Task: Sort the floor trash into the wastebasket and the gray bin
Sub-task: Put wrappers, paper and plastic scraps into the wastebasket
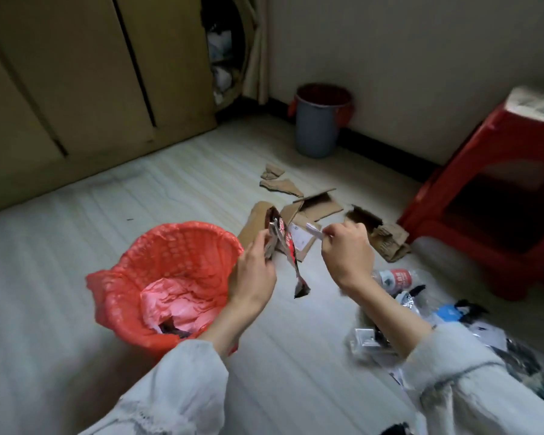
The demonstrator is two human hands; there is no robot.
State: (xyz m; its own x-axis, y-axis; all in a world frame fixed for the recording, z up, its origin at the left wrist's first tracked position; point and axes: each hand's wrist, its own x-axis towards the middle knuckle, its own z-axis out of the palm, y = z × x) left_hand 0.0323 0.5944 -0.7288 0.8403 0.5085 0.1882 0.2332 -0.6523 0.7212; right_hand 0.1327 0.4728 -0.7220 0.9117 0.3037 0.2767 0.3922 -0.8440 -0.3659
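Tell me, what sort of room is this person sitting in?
Probably a lived-in room at home, perhaps a bedroom or storage corner. Tall wardrobe doors line one wall, a red plastic stool stands on the pale wood-look floor, and a gray bin sits in the corner.

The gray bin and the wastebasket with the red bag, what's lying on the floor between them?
Torn cardboard pieces lie between the gray bin and the wastebasket, seen in the head view.

Beside one red-lined wastebasket [167,277]: two hands, one gray bin [319,120], one red stool [484,196], one plastic bottle [396,277], several torn cardboard pieces [314,205].
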